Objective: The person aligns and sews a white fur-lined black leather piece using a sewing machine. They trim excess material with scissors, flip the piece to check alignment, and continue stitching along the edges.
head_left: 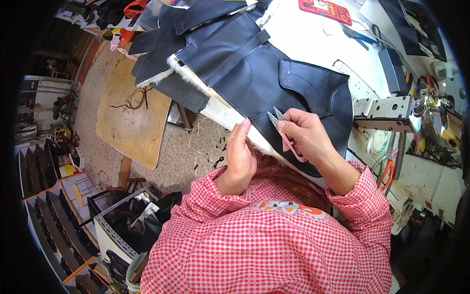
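Observation:
A large black leather piece (230,61) with stitched seams and white fleece along its edge is spread in front of me. My right hand (311,134) is closed around a pair of pink-handled thread snips (295,149). Their pointed blades are parted and lie just over the leather near its front edge. My left hand (239,159) is held on edge with its fingers stretched out together, its fingertips at the fleece border. Whether those fingertips press on the leather I cannot tell. No loose thread can be made out between the blades.
A metal sewing machine arm (384,113) juts in from the right. More black leather pieces (152,44) overlap at the far left. Blue-handled scissors (360,35) and a red card (325,11) lie on the white tabletop. A wooden board (129,125) stands lower left, beside a metal-framed bin (115,210).

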Action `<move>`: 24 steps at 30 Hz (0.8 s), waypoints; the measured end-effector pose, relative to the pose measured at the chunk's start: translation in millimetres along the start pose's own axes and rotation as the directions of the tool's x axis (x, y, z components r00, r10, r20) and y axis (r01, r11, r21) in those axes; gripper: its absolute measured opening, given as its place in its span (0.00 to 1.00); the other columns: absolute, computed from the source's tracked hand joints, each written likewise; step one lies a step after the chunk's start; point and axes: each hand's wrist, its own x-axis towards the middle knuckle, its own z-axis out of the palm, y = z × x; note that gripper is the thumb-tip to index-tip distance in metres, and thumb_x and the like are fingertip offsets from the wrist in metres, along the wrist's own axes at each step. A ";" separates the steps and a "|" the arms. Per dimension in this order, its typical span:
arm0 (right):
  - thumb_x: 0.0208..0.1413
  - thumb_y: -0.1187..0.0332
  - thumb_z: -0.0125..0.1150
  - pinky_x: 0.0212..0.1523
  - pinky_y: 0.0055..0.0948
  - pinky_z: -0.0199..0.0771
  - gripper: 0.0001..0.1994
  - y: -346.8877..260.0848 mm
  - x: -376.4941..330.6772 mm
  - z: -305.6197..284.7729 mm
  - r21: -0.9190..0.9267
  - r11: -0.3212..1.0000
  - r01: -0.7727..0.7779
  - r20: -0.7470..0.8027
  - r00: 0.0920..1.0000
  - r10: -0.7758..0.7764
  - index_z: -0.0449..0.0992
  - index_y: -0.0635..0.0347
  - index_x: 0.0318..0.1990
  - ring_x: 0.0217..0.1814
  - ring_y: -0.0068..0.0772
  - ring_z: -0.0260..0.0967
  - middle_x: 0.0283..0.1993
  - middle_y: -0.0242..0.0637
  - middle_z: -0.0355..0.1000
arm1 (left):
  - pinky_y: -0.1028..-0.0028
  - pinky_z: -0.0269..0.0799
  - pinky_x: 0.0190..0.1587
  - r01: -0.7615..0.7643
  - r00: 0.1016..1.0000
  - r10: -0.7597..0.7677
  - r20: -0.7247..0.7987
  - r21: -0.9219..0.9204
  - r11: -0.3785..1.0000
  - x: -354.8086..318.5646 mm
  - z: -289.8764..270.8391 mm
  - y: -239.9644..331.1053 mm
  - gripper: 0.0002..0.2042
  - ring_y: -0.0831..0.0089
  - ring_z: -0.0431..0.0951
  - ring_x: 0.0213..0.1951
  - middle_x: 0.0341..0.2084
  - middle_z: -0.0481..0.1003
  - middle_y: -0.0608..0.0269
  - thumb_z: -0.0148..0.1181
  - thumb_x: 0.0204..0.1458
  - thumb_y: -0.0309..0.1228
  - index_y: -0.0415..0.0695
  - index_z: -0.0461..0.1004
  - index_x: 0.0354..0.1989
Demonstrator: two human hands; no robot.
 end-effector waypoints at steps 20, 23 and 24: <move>0.60 0.67 0.56 0.10 0.17 0.53 0.08 -0.9 7.6 -5.6 0.149 0.984 -0.096 0.124 0.989 0.077 0.71 0.58 0.30 0.13 0.15 0.62 0.17 0.29 0.69 | 0.68 0.69 0.52 0.013 1.000 -0.013 0.020 -0.009 1.000 1.3 -2.7 -1.2 0.14 0.69 0.76 0.45 0.43 0.76 0.58 0.46 0.62 0.34 0.37 0.72 0.47; 0.60 0.68 0.57 0.11 0.17 0.53 0.08 1.6 6.5 -1.6 0.142 0.989 -0.033 0.071 0.997 0.023 0.71 0.59 0.30 0.14 0.15 0.63 0.17 0.29 0.69 | 0.68 0.69 0.52 0.013 1.000 -0.013 0.007 -0.005 1.000 0.6 -0.3 -0.3 0.14 0.69 0.76 0.45 0.42 0.76 0.58 0.46 0.62 0.33 0.37 0.72 0.47; 0.60 0.67 0.57 0.11 0.16 0.54 0.08 2.8 5.6 0.8 0.117 0.993 -0.005 0.041 0.999 0.000 0.71 0.59 0.30 0.14 0.15 0.63 0.18 0.29 0.69 | 0.69 0.69 0.52 0.011 1.000 -0.011 0.002 0.003 1.000 0.3 0.4 0.1 0.13 0.70 0.76 0.45 0.42 0.76 0.58 0.46 0.62 0.33 0.37 0.72 0.47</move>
